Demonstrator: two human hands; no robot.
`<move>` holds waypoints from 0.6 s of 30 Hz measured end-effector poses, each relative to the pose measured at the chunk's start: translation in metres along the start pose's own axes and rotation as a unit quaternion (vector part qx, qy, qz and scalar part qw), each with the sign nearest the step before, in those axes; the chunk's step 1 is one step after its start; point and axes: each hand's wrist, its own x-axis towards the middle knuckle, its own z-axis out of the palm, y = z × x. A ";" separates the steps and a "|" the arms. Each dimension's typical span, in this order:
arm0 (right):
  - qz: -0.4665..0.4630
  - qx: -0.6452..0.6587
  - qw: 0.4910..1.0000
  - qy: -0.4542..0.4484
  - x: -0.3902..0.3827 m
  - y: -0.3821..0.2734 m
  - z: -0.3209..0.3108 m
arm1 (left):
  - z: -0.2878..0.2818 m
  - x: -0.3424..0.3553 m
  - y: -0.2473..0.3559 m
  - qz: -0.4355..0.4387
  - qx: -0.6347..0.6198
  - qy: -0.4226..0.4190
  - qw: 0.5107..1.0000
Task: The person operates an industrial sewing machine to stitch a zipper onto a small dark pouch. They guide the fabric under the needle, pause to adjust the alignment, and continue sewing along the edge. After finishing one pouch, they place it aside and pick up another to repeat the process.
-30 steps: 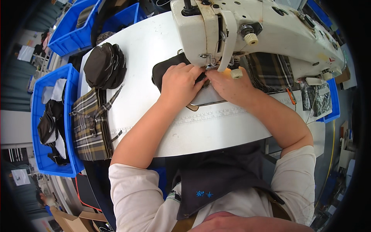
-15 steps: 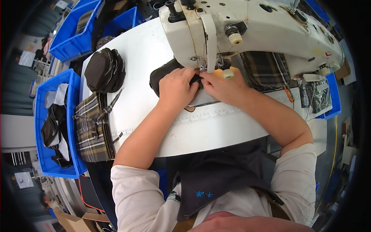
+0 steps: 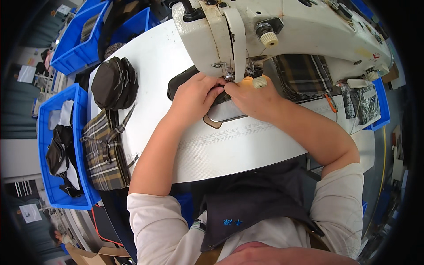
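Under the needle of a white sewing machine (image 3: 207, 39) lies a dark cloth piece (image 3: 179, 84), its left part showing beyond my fingers. My left hand (image 3: 194, 98) is closed on the near edge of this cloth, thumb and forefinger pinched together. From the other side my right hand (image 3: 254, 98) pinches the same cloth right by the presser foot (image 3: 229, 76). The fingertips of both hands almost meet there. Most of the cloth between them is covered by my hands and the machine head.
Left on the white table are a stack of dark round cloth pieces (image 3: 108, 84) and folded plaid cloth (image 3: 104, 152). Blue bins (image 3: 90, 176) stand beyond the table's left edge. Plaid pieces (image 3: 302, 75), orange-handled snips (image 3: 331, 104) and plastic-wrapped packets (image 3: 369, 106) lie at the right.
My left hand has shifted slightly left and its thumb has drawn closer to the fingers. More of the rounded brown-edged plate shows below the hands. The whole view has shifted a little.
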 end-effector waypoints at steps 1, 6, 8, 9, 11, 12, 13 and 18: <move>0.009 0.011 1.000 0.004 0.000 -0.002 -0.004 | 0.003 0.000 0.000 0.010 0.015 0.018 1.000; -0.021 0.053 0.998 0.038 -0.008 -0.007 -0.015 | 0.002 -0.004 -0.016 -0.011 -0.058 0.007 0.998; -0.044 0.061 0.997 0.031 -0.011 -0.012 -0.018 | 0.003 -0.001 -0.026 -0.031 -0.125 -0.029 0.991; -0.041 0.057 0.997 0.009 -0.012 -0.013 -0.020 | 0.003 0.000 -0.029 -0.038 -0.149 -0.040 0.987; -0.034 0.056 0.997 -0.033 -0.015 -0.015 -0.022 | -0.001 0.003 -0.020 -0.071 -0.171 -0.061 0.981; -0.027 0.060 0.996 -0.059 -0.015 -0.014 -0.025 | -0.002 0.003 -0.017 -0.088 -0.182 -0.072 0.977; -0.022 0.064 0.994 -0.084 -0.014 -0.014 -0.028 | -0.001 0.001 -0.016 -0.071 -0.151 -0.063 0.984; -0.018 0.092 0.987 -0.134 -0.014 -0.016 -0.033 | 0.001 -0.002 -0.004 -0.002 -0.025 -0.009 1.000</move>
